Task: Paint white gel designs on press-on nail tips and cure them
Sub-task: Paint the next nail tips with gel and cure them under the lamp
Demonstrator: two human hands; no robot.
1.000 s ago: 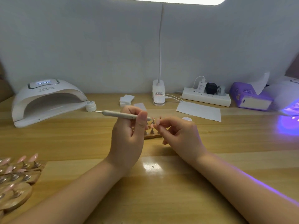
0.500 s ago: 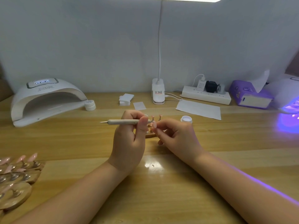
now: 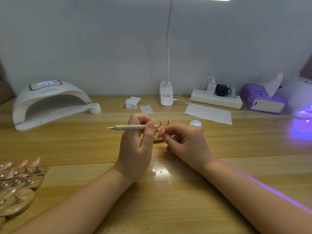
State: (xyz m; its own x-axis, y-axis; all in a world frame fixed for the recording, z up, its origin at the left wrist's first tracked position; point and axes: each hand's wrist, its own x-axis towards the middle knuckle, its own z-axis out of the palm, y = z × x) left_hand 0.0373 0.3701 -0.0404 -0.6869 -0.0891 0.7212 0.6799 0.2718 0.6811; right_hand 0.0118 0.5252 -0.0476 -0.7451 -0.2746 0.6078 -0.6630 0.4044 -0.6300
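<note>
Left hand (image 3: 135,149): fingers curled, pinching a slim matte pen (image 3: 130,127), level, metal tip leftward.
Right hand (image 3: 187,141): fingertips pinching a glossy pink nail tip (image 3: 161,130) at pen's end.
Stand (image 3: 158,140): wooden, behind hands.
Surface (image 3: 168,200): glossy woodgrain.

The table (image 3: 219,174) is honey-yellow wood with lengthwise grain and paler plank bands. The nail lamp (image 3: 49,102) at the left is white with a grey-framed display showing pale blue digits. The pen (image 3: 130,127) is off-white with a silver metal tip. The nail tips (image 3: 30,163) at the left edge are soft pink on tan wooden holders (image 3: 18,200). The tissue box (image 3: 263,100) is lilac, and the second lamp (image 3: 302,112) glows violet-blue onto the wood.
</note>
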